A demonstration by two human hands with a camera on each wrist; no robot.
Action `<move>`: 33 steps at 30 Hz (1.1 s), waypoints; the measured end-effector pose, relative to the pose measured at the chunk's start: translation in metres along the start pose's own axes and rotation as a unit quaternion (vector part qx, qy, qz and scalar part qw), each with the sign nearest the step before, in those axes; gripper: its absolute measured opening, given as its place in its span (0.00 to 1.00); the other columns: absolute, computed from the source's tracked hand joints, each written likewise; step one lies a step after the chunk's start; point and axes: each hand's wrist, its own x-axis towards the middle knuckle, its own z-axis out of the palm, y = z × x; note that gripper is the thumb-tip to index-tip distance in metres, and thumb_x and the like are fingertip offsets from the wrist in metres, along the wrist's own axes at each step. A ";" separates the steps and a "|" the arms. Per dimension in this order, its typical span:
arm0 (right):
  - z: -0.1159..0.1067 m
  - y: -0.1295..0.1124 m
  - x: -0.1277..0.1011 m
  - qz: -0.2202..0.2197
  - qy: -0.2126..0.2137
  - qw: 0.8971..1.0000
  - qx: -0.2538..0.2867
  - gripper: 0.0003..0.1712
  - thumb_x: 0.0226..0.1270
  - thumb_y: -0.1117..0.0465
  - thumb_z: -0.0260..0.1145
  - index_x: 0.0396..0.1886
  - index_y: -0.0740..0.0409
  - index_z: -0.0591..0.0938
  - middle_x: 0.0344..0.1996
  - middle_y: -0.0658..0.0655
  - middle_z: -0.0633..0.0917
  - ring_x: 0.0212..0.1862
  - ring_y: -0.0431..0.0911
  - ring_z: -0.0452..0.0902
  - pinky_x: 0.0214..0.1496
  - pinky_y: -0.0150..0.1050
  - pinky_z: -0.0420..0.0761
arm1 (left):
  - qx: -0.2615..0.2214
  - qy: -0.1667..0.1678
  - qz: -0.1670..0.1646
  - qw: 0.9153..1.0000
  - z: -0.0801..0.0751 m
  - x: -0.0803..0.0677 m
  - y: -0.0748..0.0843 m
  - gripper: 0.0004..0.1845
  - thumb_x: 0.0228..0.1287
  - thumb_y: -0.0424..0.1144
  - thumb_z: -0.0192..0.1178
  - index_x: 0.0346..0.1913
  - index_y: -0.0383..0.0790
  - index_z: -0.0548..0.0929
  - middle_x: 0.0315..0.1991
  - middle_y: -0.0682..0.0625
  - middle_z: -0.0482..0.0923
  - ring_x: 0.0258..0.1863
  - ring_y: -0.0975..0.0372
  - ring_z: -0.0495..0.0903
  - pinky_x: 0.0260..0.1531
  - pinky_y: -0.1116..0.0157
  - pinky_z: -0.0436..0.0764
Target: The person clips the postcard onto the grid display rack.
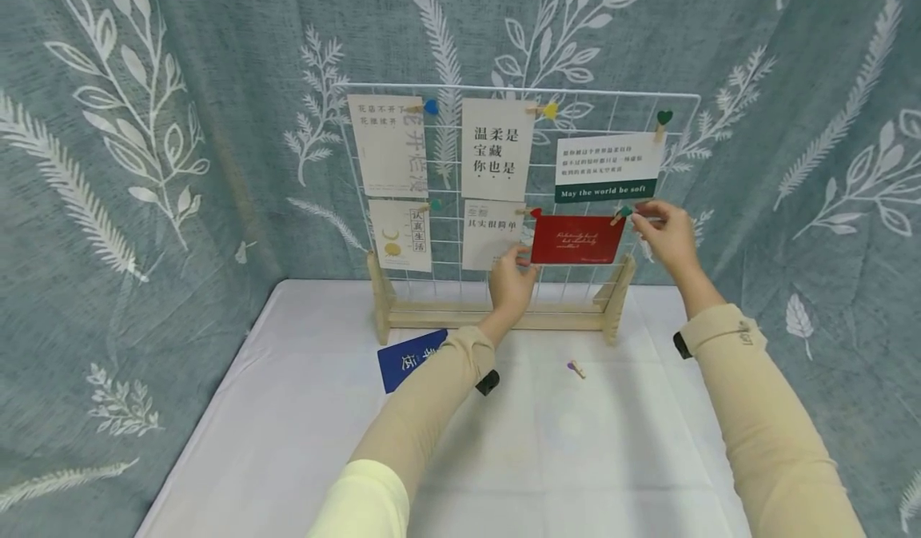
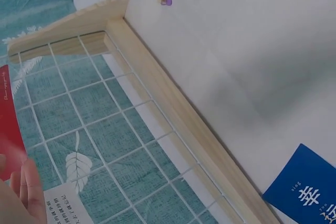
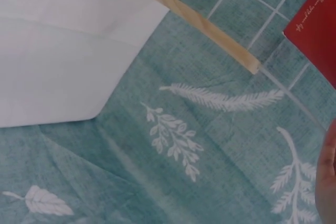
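A red card [image 1: 578, 240] with pale script lies against the lower right of a white wire grid [image 1: 446, 270]. My left hand [image 1: 512, 286] holds the card's lower left corner; in the left wrist view its fingers [image 2: 32, 190] are at the card's edge. At the upper right corner, my right hand [image 1: 669, 238] pinches a small wooden clothespin [image 1: 619, 217] with a green heart. A red-heart clothespin [image 1: 533, 213] sits by the card's upper left corner. The right wrist view catches only part of the right hand [image 3: 328, 177] and the red card [image 3: 317, 30].
Several cards, including a white and green one [image 1: 609, 168], hang by heart clothespins on the grid. Its wooden stand [image 1: 496, 318] rests on a white-covered table [image 1: 612, 442]. A blue card [image 1: 406, 362] and a purple-heart clothespin [image 1: 576, 369] lie in front. Patterned curtains surround the table.
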 end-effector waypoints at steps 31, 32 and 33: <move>-0.004 0.036 -0.063 0.003 -0.044 0.996 -0.074 0.17 0.69 0.63 0.59 0.51 0.73 0.78 0.46 0.72 0.82 0.42 0.43 0.77 0.50 0.45 0.78 | 0.004 -0.035 0.019 0.999 -0.047 -0.008 -0.020 0.10 0.60 0.39 0.64 0.40 0.35 0.84 0.32 0.41 0.85 0.27 0.52 0.81 0.20 0.71 0.70; -0.004 0.037 -0.065 0.003 -0.048 0.996 -0.069 0.18 0.69 0.63 0.58 0.51 0.73 0.78 0.45 0.73 0.82 0.43 0.46 0.78 0.51 0.46 0.78 | 0.002 -0.039 0.017 0.999 -0.049 -0.009 -0.022 0.10 0.60 0.39 0.64 0.40 0.35 0.84 0.32 0.40 0.85 0.27 0.52 0.82 0.21 0.71 0.72; -0.004 0.038 -0.067 0.004 -0.052 0.996 -0.067 0.18 0.69 0.62 0.58 0.51 0.73 0.78 0.46 0.73 0.82 0.44 0.49 0.78 0.51 0.47 0.78 | 0.003 -0.042 0.017 0.999 -0.051 -0.010 -0.024 0.10 0.60 0.39 0.64 0.40 0.35 0.84 0.32 0.40 0.85 0.28 0.52 0.82 0.22 0.70 0.74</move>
